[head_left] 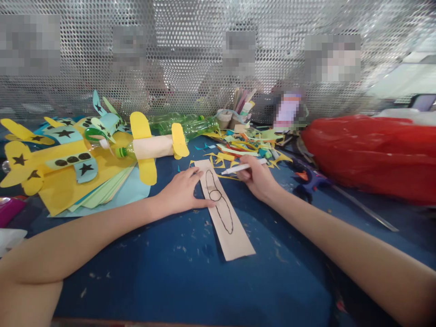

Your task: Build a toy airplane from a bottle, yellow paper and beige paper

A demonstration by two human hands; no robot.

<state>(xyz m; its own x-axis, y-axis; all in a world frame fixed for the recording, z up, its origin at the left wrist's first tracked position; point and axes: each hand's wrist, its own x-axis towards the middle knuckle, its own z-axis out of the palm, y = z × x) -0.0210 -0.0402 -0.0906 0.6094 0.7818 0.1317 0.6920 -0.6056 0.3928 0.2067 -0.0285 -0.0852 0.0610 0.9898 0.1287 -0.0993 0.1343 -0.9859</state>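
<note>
A pale pinkish paper strip (pixel 235 243) lies slanted on the blue table, with a black-outlined propeller shape drawn on it: two long blades and a circle between them. My left hand (pixel 180 190) lies at the strip's left edge, thumb and fingers spread, the thumb tip touching the paper near the circle. Just right of the strip, my right hand (pixel 257 177) grips a white marker (pixel 238 168). The marker's tip points left and hovers close to the strip's upper right edge; whether it touches anything, I cannot tell.
Left are bottle planes covered in paper, one a yellow-winged plane (pixel 153 147), and stacked paper sheets (pixel 102 190). Paper scraps (pixel 252 145) and green bottles (pixel 184 125) lie behind. At right are a red plastic bag (pixel 371 154) and a blue glue gun (pixel 311 179). Perforated metal stands beyond.
</note>
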